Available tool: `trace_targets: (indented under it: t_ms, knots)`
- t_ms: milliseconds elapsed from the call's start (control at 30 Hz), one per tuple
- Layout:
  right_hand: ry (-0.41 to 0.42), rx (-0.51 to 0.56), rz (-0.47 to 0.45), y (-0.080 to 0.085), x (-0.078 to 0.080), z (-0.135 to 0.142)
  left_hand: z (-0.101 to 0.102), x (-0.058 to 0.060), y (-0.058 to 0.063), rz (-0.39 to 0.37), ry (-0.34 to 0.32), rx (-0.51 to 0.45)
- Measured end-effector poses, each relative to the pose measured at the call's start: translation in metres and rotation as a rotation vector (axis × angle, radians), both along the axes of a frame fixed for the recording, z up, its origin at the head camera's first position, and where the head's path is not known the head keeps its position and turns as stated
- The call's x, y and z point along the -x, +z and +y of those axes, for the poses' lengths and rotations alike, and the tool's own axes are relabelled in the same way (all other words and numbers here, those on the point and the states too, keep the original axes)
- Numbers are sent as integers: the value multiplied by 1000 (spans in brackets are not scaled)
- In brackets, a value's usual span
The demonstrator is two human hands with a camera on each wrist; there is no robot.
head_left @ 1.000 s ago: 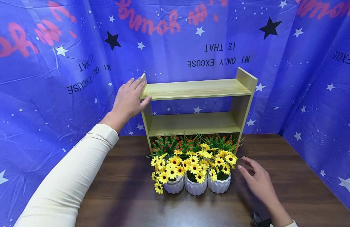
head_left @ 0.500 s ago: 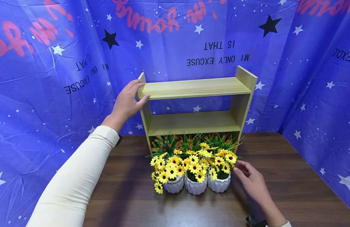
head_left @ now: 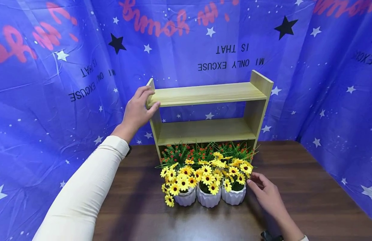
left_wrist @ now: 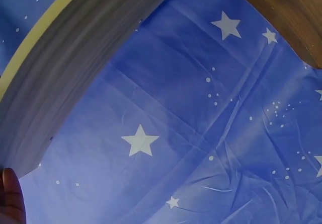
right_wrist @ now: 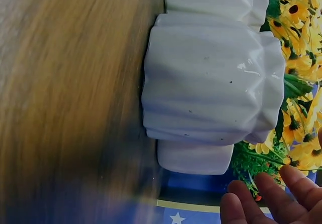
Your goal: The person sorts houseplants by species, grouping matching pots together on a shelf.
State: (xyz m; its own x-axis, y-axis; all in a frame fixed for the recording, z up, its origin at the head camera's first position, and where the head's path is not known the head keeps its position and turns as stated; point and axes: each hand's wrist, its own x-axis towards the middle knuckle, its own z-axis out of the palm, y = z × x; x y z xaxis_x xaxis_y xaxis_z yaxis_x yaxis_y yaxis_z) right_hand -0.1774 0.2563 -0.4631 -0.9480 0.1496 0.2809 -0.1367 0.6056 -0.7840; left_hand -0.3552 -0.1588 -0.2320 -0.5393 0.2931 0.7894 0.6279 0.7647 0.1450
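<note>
A light wooden shelf (head_left: 204, 130) stands on the table, and my left hand (head_left: 137, 108) grips its left side panel near the top, thumb at the front edge. In the left wrist view the outer face of that side panel (left_wrist: 65, 68) runs along the upper left. In front of the shelf three white ridged pots (head_left: 208, 199) of yellow daisies (head_left: 207, 179) stand side by side. My right hand (head_left: 268, 192) is beside the rightmost pot with loosely bent fingers, thumb close to the daisies. The right wrist view shows this white pot (right_wrist: 211, 78) near its fingers.
Behind the daisies, plants with small red-orange flowers (head_left: 201, 153) fill the shelf's lowest level. A blue star-patterned curtain (head_left: 179, 50) surrounds the back and sides of the dark wooden table (head_left: 303, 187).
My right hand has moved left, closer to the rightmost pot. The left hand's fingers have drawn in around the shelf's side panel. The pots stay in place.
</note>
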Motion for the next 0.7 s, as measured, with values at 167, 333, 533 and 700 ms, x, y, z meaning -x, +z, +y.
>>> trace_targets:
  t_ms: [167, 333, 533, 700]
  knots:
    - [19, -7, -4, 3, 0, -4, -4, 2, 0, -32, -6, 0]
    - [57, 28, 10, 2, 1, -6, -4, 4, 6, -34, -13, -32]
    - [106, 76, -39, -8, 1, -7, -3, 3, 6, -79, -17, -70]
    - [103, 95, -79, -14, 0, -11, -3, 4, 0, -89, -8, -108]
